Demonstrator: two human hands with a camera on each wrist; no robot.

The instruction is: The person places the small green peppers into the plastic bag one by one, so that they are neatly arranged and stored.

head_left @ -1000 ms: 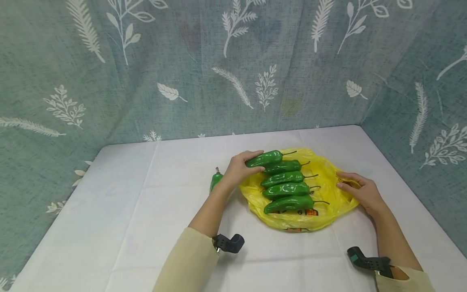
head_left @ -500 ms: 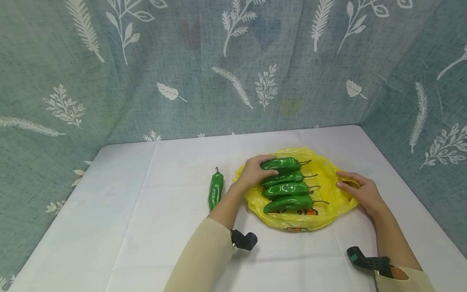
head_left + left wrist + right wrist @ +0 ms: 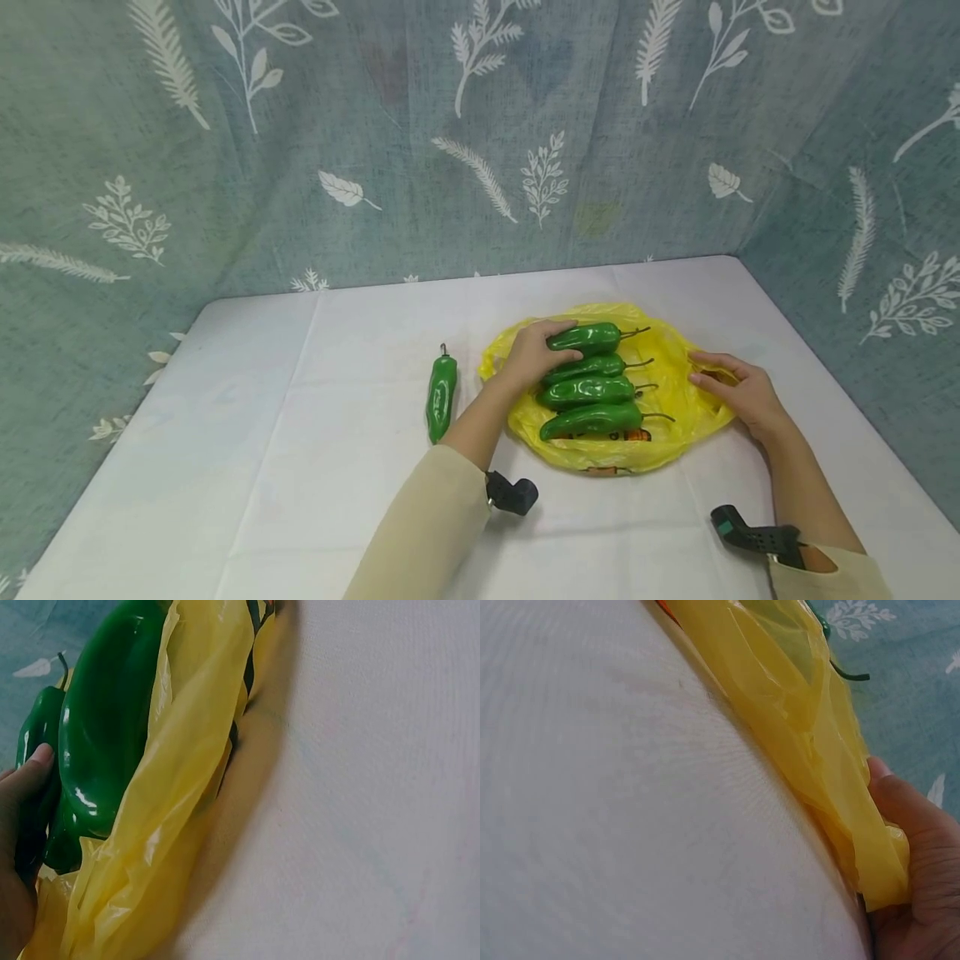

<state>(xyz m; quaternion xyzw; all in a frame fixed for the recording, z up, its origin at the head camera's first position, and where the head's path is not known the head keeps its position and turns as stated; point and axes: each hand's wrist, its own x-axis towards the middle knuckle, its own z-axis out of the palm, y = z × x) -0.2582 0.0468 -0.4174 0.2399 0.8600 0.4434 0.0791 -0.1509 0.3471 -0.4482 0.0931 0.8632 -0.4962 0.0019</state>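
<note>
A yellow plastic bag lies spread on the table with several glossy green peppers in it, stems pointing right. My left hand reaches over the bag's left side and grips the rearmost visible pepper by its left end; two stems show there, so another pepper is mostly hidden under or behind it. In the left wrist view the thumb lies against a pepper, beside a larger-looking near pepper. My right hand pinches the bag's right edge between thumb and fingers, with the yellow film bunched there.
One more green pepper lies on the white tablecloth left of the bag, stem away from me. A teal leaf-patterned cloth hangs behind the table and along its sides.
My left hand has moved right and slightly toward me, bringing its pepper over the back of the row in the bag. The loose pepper is more fully uncovered. My right hand stays at the bag.
</note>
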